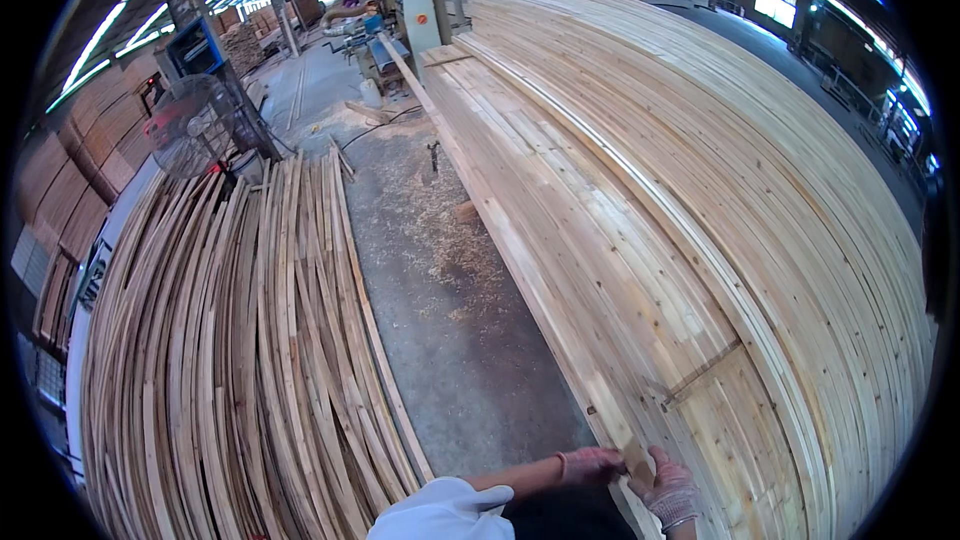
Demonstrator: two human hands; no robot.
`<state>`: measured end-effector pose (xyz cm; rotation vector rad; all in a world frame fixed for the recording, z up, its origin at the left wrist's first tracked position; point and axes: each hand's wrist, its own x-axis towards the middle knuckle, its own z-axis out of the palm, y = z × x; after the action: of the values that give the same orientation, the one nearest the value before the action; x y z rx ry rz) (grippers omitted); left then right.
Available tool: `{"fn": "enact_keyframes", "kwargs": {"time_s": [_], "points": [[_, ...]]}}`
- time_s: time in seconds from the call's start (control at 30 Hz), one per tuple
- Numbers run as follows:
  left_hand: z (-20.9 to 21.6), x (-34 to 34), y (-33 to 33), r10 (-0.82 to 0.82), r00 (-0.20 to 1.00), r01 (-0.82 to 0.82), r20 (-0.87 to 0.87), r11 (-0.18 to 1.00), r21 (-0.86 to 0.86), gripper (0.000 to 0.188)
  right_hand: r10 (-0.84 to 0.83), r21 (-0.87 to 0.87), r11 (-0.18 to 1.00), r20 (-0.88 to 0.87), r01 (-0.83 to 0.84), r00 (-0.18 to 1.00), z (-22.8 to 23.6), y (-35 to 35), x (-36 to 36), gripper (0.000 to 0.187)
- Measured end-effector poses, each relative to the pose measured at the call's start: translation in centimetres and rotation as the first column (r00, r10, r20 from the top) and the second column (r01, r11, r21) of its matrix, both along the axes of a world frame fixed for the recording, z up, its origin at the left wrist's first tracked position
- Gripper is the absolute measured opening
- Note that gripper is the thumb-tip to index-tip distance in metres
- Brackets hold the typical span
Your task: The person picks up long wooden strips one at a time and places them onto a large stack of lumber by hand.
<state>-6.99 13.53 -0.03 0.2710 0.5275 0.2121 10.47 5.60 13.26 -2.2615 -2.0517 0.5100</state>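
My left hand [592, 466], in a pinkish work glove, is closed at the near end of a long pale wooden strip [540, 320]. The strip runs along the left edge of a broad stack of boards [690, 230]. Just to the right, my right hand [670, 492], gloved the same way, has its fingers closed on a small tan wooden piece [636, 464]. This piece sits between both hands, over the strip. Whether it is a separate block or a strip's end, I cannot tell. The fingertips of my left hand are partly hidden.
Many loose wooden strips [250, 360] lie in a pile at the left. Sawdust [440, 230] covers part of the concrete floor between pile and stack. A fan [195, 130] stands by a post [225, 70]. A grey machine [418, 15] stands at the strip's far end.
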Motion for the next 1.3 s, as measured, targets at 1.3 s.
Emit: {"fn": "enact_keyframes", "kwargs": {"time_s": [1.3], "points": [[1.9, 1.5, 4.2, 0.598, 0.693, -0.668, -0.403, 0.743, -0.045, 0.018, 0.063, -0.205, 0.505, -0.96, 0.838, -0.273, -22.3, -31.2, 56.4, 0.059]]}}
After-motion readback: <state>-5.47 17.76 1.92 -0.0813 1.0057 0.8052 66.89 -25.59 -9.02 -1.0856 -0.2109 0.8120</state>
